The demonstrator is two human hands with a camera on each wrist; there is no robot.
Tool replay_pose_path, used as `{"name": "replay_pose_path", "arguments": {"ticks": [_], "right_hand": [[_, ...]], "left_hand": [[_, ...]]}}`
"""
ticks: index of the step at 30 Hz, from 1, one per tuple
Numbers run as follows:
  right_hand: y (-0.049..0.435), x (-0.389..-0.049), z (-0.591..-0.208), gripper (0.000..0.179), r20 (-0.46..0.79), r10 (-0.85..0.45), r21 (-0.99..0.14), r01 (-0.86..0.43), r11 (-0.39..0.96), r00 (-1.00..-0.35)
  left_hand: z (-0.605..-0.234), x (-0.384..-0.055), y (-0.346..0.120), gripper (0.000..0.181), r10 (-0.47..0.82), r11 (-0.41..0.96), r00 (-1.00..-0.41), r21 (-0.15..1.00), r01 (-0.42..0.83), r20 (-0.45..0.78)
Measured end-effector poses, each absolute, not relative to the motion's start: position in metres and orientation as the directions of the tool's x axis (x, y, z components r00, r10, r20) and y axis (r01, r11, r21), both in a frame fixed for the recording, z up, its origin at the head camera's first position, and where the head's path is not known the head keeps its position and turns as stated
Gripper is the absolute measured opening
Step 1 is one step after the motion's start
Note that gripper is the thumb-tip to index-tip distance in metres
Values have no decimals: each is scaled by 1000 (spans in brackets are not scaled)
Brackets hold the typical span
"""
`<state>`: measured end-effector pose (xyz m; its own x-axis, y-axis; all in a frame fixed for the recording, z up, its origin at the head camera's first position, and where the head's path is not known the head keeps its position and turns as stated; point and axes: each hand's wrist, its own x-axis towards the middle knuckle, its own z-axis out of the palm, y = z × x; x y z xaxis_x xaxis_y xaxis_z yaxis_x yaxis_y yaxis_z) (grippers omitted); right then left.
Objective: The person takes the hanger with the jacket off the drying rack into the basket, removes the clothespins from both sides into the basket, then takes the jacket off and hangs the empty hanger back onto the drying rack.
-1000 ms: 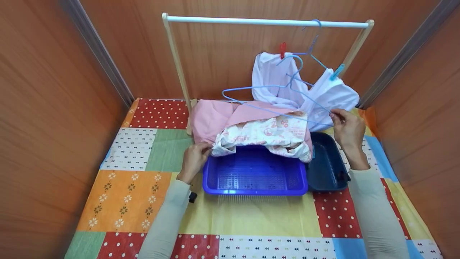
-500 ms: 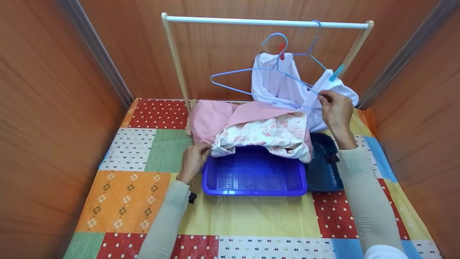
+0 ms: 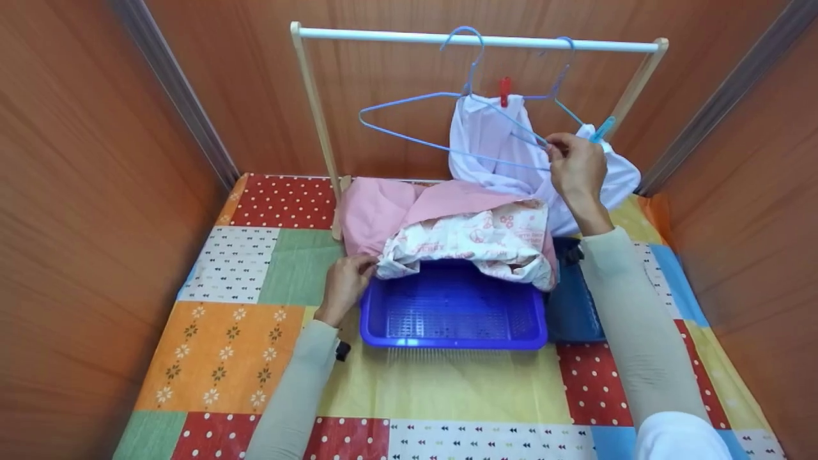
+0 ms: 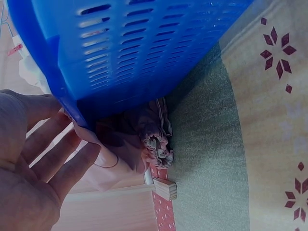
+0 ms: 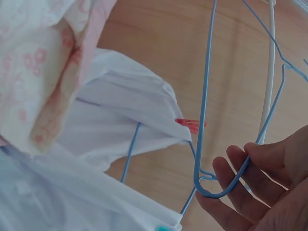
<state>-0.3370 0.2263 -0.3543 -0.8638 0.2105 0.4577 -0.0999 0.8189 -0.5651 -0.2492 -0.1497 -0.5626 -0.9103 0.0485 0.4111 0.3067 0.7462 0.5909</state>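
Note:
My right hand (image 3: 578, 172) pinches the right corner of a blue wire clothes hanger (image 5: 207, 77) between thumb and fingers. In the head view the hanger's hook overlaps the rack's white rail (image 3: 383, 35). Low on the left, my left hand (image 3: 345, 284) pinches the edge of a pink garment (image 3: 441, 199) against the rim of a purple-blue basket (image 3: 454, 343). The garment, its white printed lining folded outward, drapes over the basket's back. Behind it, a white garment (image 3: 486, 137) hangs from a second hanger (image 3: 568, 110) by a red clothespin (image 3: 505, 94) and a teal clothespin (image 3: 602, 130).
A dark blue tray (image 3: 575, 313) stands right of the basket, partly covered by my right forearm. The rack's wooden legs (image 3: 313, 108) stand at both sides. Wood panels (image 3: 77, 191) enclose the patchwork cloth (image 3: 466, 390) on three sides.
My right hand has raised the hanger up and to the left, from low over the garments to the height of the rail. My left hand has stayed at the pink garment's edge.

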Motion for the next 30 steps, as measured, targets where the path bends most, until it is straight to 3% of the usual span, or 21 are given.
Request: {"name": "replay_pose_path", "arguments": {"ticks": [13,30], "right_hand": [[197,-357,-329,22,377,211,-558,-40,829,-902],[155,-378,-324,23,300,186,-533,-3,846,-936]], "left_hand": [[-562,-250,-150,13,56,745,-911,590,311,409],[-560,-249,-150,12,44,737,-917,607,298,397]]}}
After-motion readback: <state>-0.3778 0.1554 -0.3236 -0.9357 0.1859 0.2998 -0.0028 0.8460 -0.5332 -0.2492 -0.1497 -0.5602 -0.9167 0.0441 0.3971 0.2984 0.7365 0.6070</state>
